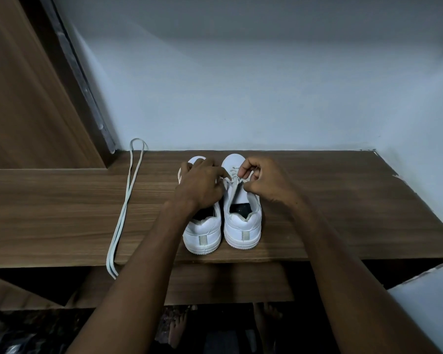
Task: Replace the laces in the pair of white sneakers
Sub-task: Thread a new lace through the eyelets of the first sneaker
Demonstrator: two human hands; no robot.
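Two white sneakers stand side by side on the wooden shelf (330, 213), heels toward me: the left sneaker (203, 236) and the right sneaker (242, 226). My left hand (201, 183) reaches across the left sneaker and pinches the lace (234, 178) of the right sneaker. My right hand (264, 183) pinches the same lace from the other side, over the tongue. The left sneaker's lacing is hidden under my left hand. A loose white lace (128, 200) lies folded double on the shelf to the left, its ends hanging over the front edge.
A pale wall closes the shelf at the back and right. A wooden door panel (23, 98) stands at the left. Below the shelf's front edge is a lower wooden board (228, 284), and my bare feet show on the dark floor.
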